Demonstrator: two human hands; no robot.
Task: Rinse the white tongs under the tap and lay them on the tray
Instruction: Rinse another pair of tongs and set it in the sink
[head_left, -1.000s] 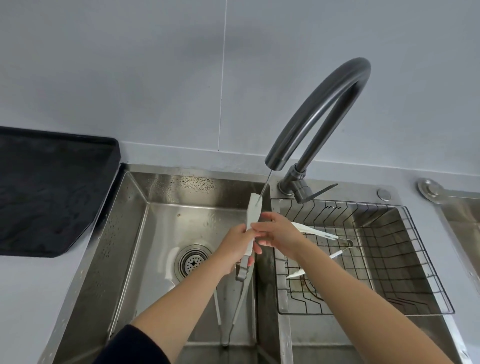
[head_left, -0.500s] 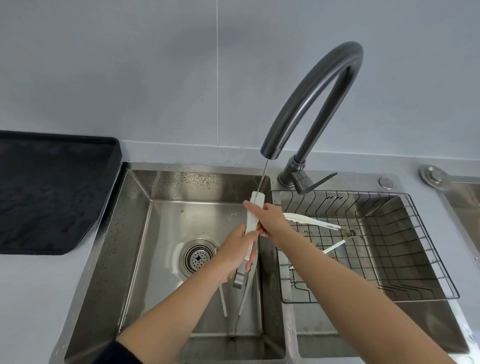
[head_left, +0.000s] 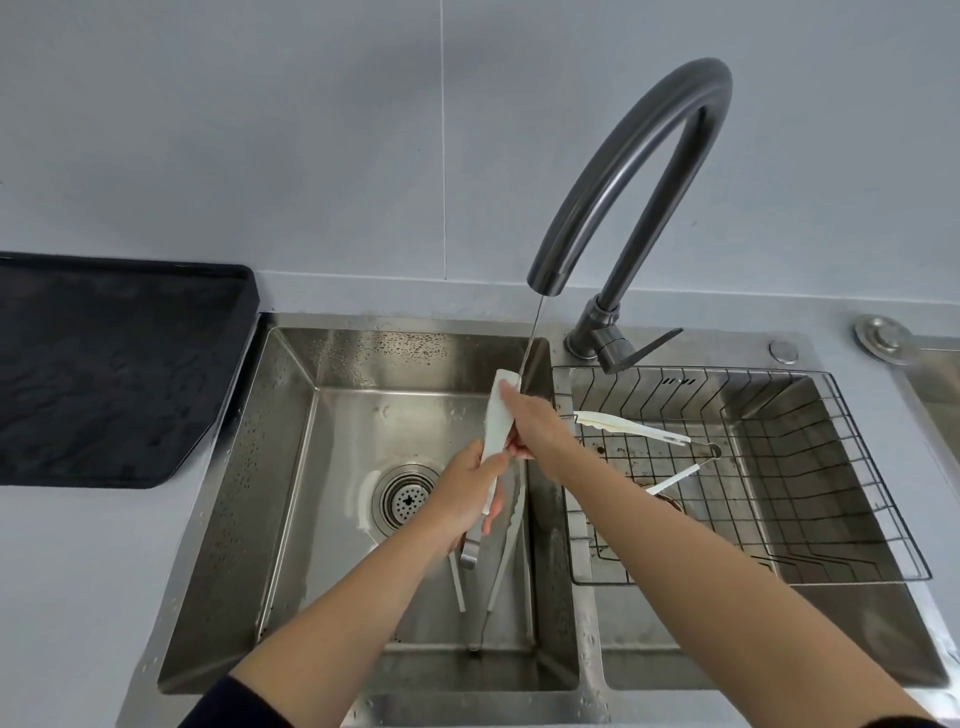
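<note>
Grey countertop (head_left: 104, 571), seen from my head looking down. To my left a black tray (head_left: 104, 374) lies flat on it, its right edge just beside the stainless double sink (head_left: 415, 325) – the sink is set into the counter. The left bowl (head_left: 332, 467) has a round drain strainer (head_left: 408, 500); the right bowl (head_left: 883, 623) holds a wire basket (head_left: 857, 467). The dark tap (head_left: 623, 182) rises from the sink's rear deck between the bowls. A round metal cap (head_left: 883, 335) sits at my far right.

Tray (head_left: 104, 364) left of sink (head_left: 241, 519), rack (head_left: 852, 467) right
</note>
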